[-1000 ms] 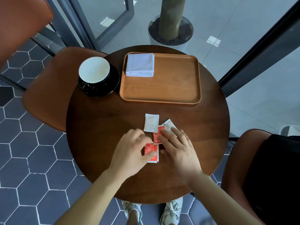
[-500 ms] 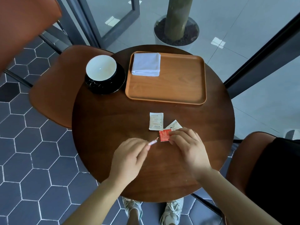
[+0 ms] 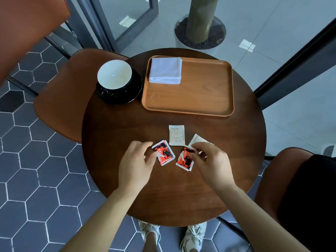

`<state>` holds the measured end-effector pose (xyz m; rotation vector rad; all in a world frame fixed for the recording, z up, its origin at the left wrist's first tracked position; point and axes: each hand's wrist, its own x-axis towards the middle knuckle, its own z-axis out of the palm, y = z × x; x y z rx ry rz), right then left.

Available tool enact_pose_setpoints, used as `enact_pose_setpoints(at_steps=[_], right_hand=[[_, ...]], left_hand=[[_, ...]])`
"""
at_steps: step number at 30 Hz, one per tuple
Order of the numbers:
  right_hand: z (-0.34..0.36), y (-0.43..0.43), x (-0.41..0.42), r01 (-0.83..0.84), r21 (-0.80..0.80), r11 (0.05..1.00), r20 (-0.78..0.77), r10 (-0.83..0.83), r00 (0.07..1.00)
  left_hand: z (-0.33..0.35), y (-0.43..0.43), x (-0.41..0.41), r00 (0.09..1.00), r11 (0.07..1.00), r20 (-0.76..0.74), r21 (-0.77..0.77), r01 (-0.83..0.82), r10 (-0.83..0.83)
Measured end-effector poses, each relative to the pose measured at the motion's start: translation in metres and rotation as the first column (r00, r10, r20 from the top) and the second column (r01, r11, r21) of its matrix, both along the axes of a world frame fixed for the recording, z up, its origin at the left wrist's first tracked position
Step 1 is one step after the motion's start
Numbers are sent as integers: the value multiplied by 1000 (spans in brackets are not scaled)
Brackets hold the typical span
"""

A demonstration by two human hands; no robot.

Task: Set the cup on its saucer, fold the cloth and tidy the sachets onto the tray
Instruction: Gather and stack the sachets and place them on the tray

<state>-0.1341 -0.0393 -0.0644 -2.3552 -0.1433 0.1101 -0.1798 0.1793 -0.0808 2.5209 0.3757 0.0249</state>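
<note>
L hand (image 3: 135,162) pinches left red sachet (image 3: 163,152), R hand (image 3: 211,160) pinches right red sachet (image 3: 184,159) | 2 white sachets (image 3: 176,135) on table (image 3: 127,188) just beyond | tray (image 3: 200,99) far, holds cloth (image 3: 165,70) only | risk: thin edge grips, pkt could slip en route

Round wooden table (image 3: 172,197), brown chair (image 3: 63,106), hexagon floor tiles (image 3: 36,179).

1. My right fingers (image 3: 198,147) cover the upper corner of the right red sachet (image 3: 184,160) and part of the angled white sachet (image 3: 196,138).
2. My left fingers (image 3: 143,145) blur at the edge of the left red sachet (image 3: 163,152).
3. Print on the other white sachet (image 3: 176,135) is too small to read.
4. The cup (image 3: 114,74) hides much of its saucer (image 3: 134,91).
</note>
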Motion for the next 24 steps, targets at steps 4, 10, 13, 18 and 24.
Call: enact_pose_setpoints(at_steps=[4,10,13,18,24], right_hand=[[-3,0,-7,-10,-1,1000,0,10,1000],[-2,4,-5,224,237,945,-398,-116,910],[-1,7,-10,238,269,933,-422,-108,900],[-3,16,-10,253,262,931,-393,-137,909],[-3,49,-1,88,130,988,-375,-33,926]], left_hand=[[-2,-6,-1,995,990,-49,109,91,-86],[0,-6,-3,987,976,-48,150,156,-151],[0,-2,-8,981,973,-46,126,192,-188],[3,-2,-11,992,990,9,-67,125,-124],[6,-3,-18,997,952,7,-298,-70,76]])
